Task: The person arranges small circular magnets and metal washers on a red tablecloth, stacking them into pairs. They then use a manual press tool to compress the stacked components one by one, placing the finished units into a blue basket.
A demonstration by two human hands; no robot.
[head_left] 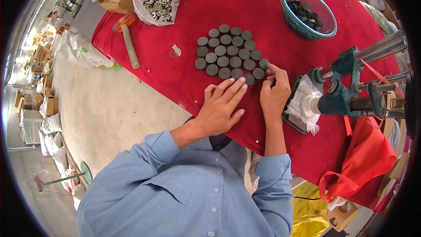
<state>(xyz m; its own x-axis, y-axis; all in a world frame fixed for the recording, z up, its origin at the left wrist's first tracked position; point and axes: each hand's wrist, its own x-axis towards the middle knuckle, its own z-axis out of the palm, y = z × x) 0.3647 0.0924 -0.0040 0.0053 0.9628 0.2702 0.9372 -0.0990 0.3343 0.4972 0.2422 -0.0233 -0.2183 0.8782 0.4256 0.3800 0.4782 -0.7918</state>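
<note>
Several round, flat dark-grey discs (220,50) lie close together in a cluster on the red cloth (175,79). My left hand (221,107) rests palm down at the cluster's near edge, fingers stretched out. Its fingertips touch or nearly touch a near disc (237,73). At the cluster's right side, my right hand (275,90) has its fingers curled, with the index fingertip beside the rightmost disc (264,63). Something dark shows between these curled fingers, too hidden to make out.
A green lever press (346,83) with plastic wrapped at its base stands to the right. Around the table are a teal basket (332,28) of black discs, a bag of metal parts (139,0), a hammer (130,46), and a red bag (366,153).
</note>
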